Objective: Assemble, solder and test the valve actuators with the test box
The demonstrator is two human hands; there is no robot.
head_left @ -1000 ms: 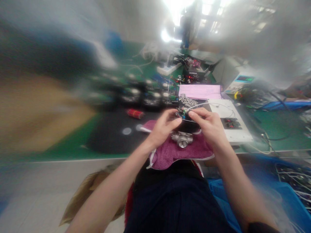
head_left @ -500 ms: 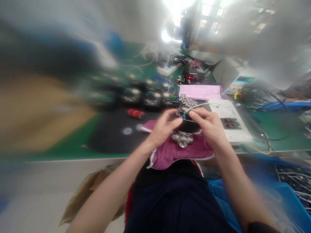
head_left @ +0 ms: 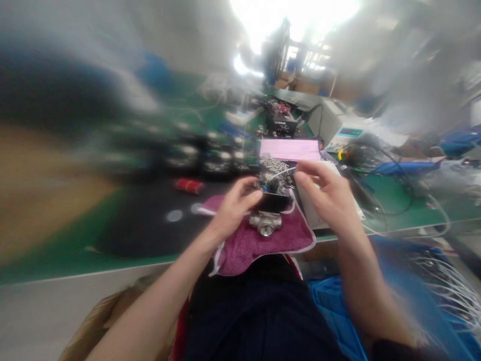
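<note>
My left hand (head_left: 236, 206) grips the left side of a small black electronics housing (head_left: 276, 201), thumb near its front edge. Wires and a circuit board show in its open top, though blur hides the detail. A white cable (head_left: 284, 172) rises from there to my right hand (head_left: 328, 195), which pinches it between thumb and fingers, up and to the right of the housing. In front of the housing, a round-mouthed metal pipe fitting (head_left: 266, 225) rests on a purple cloth (head_left: 259, 253); whether the two are joined is unclear.
Loose screws (head_left: 273, 163) lie behind the housing, before a pink sheet (head_left: 289, 149). A red cylinder (head_left: 190, 186) is on the black mat (head_left: 143, 220). A white box (head_left: 311, 210) stands right, partly behind my right hand. Blue bins (head_left: 334, 306) sit below the bench edge.
My right hand has left the housing and moved right and up, drawing the white cable with it. My left hand stays on the housing. The whole view has shifted somewhat.
</note>
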